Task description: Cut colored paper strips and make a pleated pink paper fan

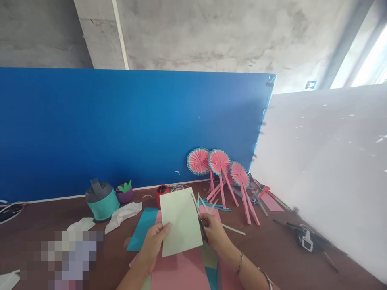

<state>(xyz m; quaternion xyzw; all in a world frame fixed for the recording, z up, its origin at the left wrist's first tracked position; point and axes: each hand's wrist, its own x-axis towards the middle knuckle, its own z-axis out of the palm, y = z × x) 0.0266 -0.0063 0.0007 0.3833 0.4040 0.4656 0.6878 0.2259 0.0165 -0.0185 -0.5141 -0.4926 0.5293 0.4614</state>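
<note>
My left hand (153,243) pinches the left edge of a pale green sheet of paper (181,223), thumb on top, holding it up over the table. My right hand (215,232) is closed around dark scissors (204,233), whose blades lie along the sheet's right edge. Whether the blades are apart is hard to make out. Below the sheet lie pink paper (181,274) and blue paper (142,231). Thin pale paper strips (233,229) are scattered just beyond my right hand.
Pink folded-paper fans (199,161) with blue edges lean against the blue panel (121,125). A teal and grey container (103,203), a purple pot (124,194) and white tissue (123,214) are at the left. A white buckle-like item (306,240) and cords lie right. The lower left is pixelated.
</note>
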